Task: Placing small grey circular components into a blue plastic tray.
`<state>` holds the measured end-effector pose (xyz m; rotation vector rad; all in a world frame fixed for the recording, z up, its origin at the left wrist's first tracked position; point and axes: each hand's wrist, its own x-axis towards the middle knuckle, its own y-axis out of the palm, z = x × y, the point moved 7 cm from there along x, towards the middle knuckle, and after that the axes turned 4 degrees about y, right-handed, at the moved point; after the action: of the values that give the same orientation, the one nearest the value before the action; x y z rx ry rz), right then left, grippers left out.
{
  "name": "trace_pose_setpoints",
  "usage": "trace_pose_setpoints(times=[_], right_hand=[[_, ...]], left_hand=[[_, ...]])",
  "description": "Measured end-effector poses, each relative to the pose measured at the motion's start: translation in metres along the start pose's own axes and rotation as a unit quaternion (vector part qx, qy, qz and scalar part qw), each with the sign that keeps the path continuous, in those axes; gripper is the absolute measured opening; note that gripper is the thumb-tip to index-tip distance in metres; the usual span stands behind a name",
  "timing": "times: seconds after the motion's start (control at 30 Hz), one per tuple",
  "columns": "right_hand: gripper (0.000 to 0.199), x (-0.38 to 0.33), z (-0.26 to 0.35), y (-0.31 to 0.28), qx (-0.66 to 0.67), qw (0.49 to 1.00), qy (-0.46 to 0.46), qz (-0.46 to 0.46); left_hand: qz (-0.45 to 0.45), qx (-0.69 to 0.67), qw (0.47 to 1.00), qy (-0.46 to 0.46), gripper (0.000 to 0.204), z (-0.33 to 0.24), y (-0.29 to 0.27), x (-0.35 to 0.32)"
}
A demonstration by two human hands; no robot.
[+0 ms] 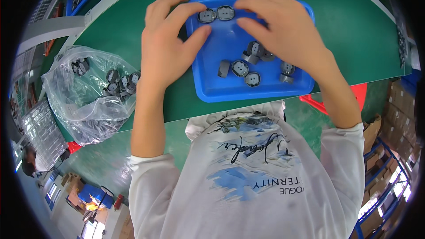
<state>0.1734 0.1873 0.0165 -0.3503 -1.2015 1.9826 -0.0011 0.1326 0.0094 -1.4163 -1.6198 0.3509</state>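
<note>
Two small grey plastic housings, a left one [206, 16] and a right one [225, 13], lie side by side near the far wall of a shallow blue tray [212, 93]. My left hand [170, 40] is beside the left housing, index fingertip at its edge and thumb spread below it. On the other side my right hand [287, 28] hovers over the tray, thumb and index finger apart next to the right housing. Several similar grey parts [240, 68] are scattered nearer me in the tray, some partly under my right hand.
A clear plastic bag [71, 93] with several more grey parts lies left of the tray on the green table [349, 40]. Below the table's near edge, a red plastic object [358, 97] shows on the right. Cardboard boxes [396, 110] are stacked at far right.
</note>
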Motion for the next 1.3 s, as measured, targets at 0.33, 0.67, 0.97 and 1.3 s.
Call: trace_pose_setpoints(times=[0.33, 0.67, 0.97, 1.3], right_hand=[[0.036, -0.052, 0.007, 0.01, -0.011, 0.991, -0.079, 0.107], [0.034, -0.037, -0.003, 0.012, -0.024, 0.997, -0.027, 0.074], [0.041, -0.043, 0.001, 0.018, -0.043, 0.99, -0.064, 0.117], [0.022, -0.037, -0.015, -0.011, 0.023, 0.995, 0.056, 0.076]], left_hand=[[0.164, 0.03, 0.983, 0.081, 0.031, -0.056, 0.012, -0.037], [0.036, 0.11, 0.992, 0.052, 0.024, -0.041, 0.011, -0.021], [0.068, 0.075, 0.994, 0.049, 0.027, -0.03, 0.004, -0.042], [0.065, 0.11, 0.991, 0.04, 0.017, -0.039, 0.012, -0.028]])
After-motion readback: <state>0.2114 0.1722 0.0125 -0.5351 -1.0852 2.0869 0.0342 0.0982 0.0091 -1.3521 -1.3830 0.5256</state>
